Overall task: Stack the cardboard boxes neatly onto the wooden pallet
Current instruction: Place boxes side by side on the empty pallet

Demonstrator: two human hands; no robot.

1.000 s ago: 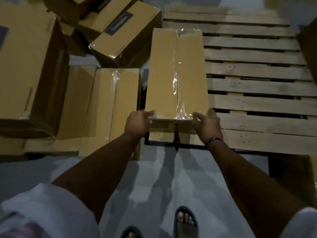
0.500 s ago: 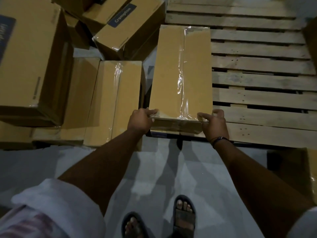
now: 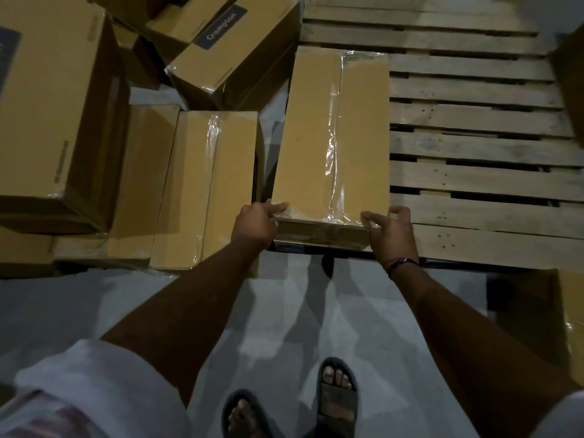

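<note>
A long taped cardboard box point(image 3: 313, 134) lies lengthwise on the left edge of the wooden pallet point(image 3: 480, 175). My left hand point(image 3: 254, 224) grips its near left corner, thumb on top. At the near right corner my right hand point(image 3: 390, 233) holds the box with the thumb on the top face and the fingers loosely curled beside it. The rest of the pallet's slats are bare.
Several more cardboard boxes lie on the floor to the left: a taped one point(image 3: 208, 184) right beside the pallet, a Crompton-labelled one point(image 3: 230, 49) tilted behind it, a large one point(image 3: 47, 109) at far left. Another box point(image 3: 573, 314) sits at right. My sandalled feet point(image 3: 336, 396) stand on grey floor.
The box has slid slightly toward me and settled along the pallet's left edge. Both hands stayed on its near corners. My view has shifted down, showing both feet.
</note>
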